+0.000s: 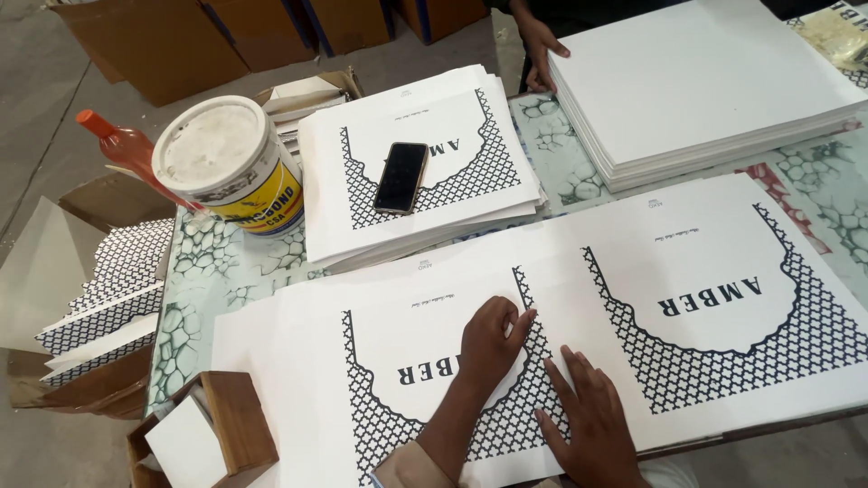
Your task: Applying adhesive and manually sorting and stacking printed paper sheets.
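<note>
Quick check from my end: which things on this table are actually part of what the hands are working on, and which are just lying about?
In hand:
- left hand and right hand, both pressed flat on the near printed sheet
- second printed sheet, lying beside it and overlapped by its edge

Lying about:
- phone on a printed stack
- white tub
- orange-capped bottle
- blank board stack, touched by another person's hand

1 phone (pixel 400 176), 1 tub (pixel 231 164), 1 bottle (pixel 122 145)
</note>
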